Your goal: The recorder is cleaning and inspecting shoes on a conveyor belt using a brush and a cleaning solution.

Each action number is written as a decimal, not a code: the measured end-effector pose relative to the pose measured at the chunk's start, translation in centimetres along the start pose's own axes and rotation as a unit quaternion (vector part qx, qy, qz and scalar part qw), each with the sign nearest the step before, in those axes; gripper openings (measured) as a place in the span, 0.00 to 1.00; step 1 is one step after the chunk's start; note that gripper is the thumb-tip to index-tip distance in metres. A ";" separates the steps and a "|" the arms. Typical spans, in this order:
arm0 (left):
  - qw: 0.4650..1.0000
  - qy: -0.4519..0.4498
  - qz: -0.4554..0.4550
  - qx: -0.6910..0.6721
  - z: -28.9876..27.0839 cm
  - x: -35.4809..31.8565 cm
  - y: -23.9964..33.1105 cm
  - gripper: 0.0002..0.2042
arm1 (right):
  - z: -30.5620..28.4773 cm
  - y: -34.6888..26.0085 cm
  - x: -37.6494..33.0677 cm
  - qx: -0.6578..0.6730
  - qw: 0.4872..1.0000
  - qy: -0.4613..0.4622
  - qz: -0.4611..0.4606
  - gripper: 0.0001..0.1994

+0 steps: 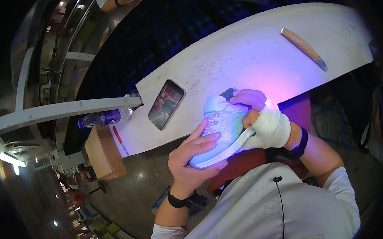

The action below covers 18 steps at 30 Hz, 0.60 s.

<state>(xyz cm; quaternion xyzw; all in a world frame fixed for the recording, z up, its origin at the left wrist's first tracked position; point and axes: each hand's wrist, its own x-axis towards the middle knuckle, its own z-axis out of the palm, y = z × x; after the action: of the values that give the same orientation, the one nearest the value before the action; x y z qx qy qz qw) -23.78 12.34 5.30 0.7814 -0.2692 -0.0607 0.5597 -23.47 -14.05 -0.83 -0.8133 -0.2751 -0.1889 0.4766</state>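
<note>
A small light-blue cloth shoe with a white sole (222, 129) is up in the air, just past the desk's (256, 54) near edge. The bare left hand (193, 159) is clamped on its toe. The white-gloved right hand (265, 121) grips its heel. The toe points at the person. A phone (166, 104) lies near the desk's left corner, and a wooden-handled knife (304, 48) lies far right.

1. One view only, from a head-worn fisheye camera looking steeply down over the person's chest.
2. It sits close above the hands; the white table (256, 54) lies just beyond them.
3. Straight edges bow near the dark, rounded rim.
</note>
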 end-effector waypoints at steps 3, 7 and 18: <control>0.999 -0.006 -0.045 -0.007 -1.4 -0.3 0.1 0.23 | 1.9 0.7 -0.7 0.035 0.999 -0.010 0.007 0.24; 0.979 0.004 -0.201 0.014 -1.4 0.2 1.2 0.39 | 3.7 0.9 -0.8 -0.043 0.998 -0.013 -0.042 0.17; 0.919 -0.022 -0.257 0.299 0.2 0.2 1.1 0.47 | 5.6 1.0 -2.3 -0.104 0.987 0.030 -0.122 0.19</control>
<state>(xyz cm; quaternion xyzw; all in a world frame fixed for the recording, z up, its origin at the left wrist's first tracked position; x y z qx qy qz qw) -24.03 11.83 6.31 0.9532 -0.0770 -0.1358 0.2591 -24.40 -10.12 -5.43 -0.8130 -0.3366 -0.2973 0.3706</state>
